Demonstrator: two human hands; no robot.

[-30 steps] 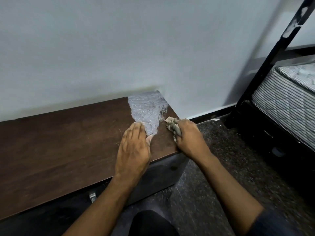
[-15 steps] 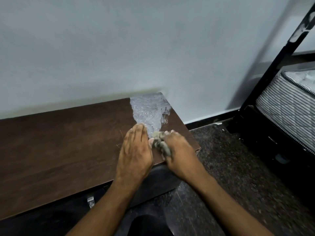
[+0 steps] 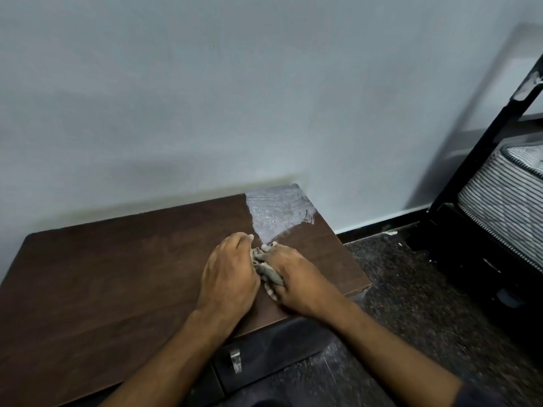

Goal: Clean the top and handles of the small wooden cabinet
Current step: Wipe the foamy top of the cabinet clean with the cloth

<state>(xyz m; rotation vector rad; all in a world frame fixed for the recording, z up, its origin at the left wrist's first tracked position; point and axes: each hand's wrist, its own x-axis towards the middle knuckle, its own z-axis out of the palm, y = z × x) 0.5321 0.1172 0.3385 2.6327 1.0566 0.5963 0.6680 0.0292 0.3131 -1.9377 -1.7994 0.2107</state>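
The right hand (image 3: 302,282) has its grip closed around a crumpled grey cloth (image 3: 269,271), fingers curled over the wad and pressing it down onto the cabinet top (image 3: 117,277); the left hand (image 3: 230,274) lies flat beside it with fingers straight, its thumb side touching the cloth, and it holds nothing. What the next move turns on is the whitish smeared patch (image 3: 279,212) at the far right corner of the top, against the wall (image 3: 235,98): it lies up and slightly right of the cloth, its near tip just beyond the fingertips of both hands, and the right hand is the nearer one and already carries the cloth, so a push away from the body looks like the natural stroke. The top runs long from left to right, with the far edge against the wall and the right end over the speckled floor (image 3: 411,289). The wood is dark brown with a dull sheen, and apart from the streaky grey-white patch it looks even in colour; whether the large left stretch is wiped already I cannot tell. Below the front edge a small metal handle (image 3: 235,359) shows on the dark front, near the left forearm and well apart from the cloth, and judging from where the cloth sits, the handles are not yet being tended. A black bed frame (image 3: 482,148) with a striped mattress (image 3: 505,195) stands off to the right.
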